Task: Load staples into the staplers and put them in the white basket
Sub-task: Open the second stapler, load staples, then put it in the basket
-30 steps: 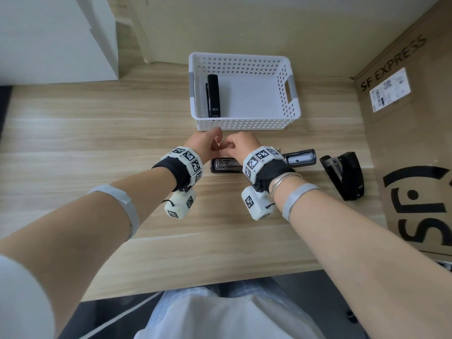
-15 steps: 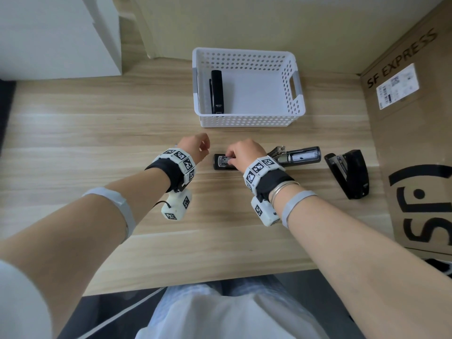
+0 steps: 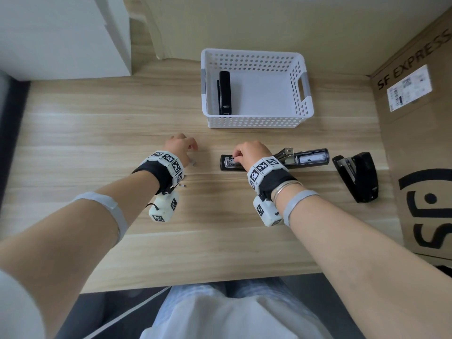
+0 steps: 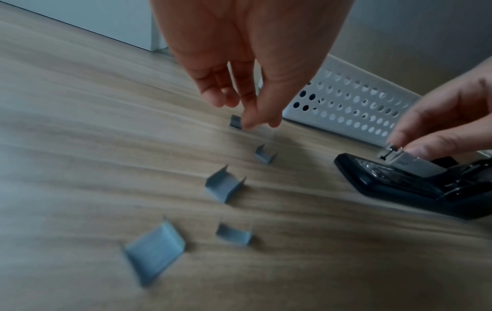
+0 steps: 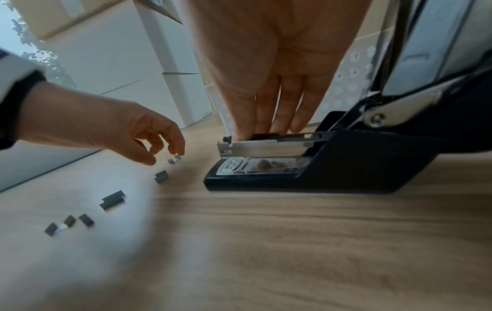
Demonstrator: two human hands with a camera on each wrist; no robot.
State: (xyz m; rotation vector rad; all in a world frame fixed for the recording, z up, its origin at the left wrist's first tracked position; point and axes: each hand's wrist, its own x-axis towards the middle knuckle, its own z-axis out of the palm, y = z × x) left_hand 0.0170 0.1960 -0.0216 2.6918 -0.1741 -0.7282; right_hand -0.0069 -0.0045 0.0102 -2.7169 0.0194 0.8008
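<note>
left fingertips: bent down onto a small staple piece on the table; pinch or mere touch, cannot tell.
left hand: off the white basket's front left corner.
right hand: fingers pinch the metal magazine of the open stapler, lying just before the basket's front wall.
loose staple pieces: nearer the person than the basket, left.
black stapler: inside the basket, along its left wall.
third stapler: off its front right corner, ajar.

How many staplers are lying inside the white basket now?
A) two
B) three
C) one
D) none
C: only one black stapler lies in the white basket, along its left wall. The open stapler and the third stapler are on the table.
</note>
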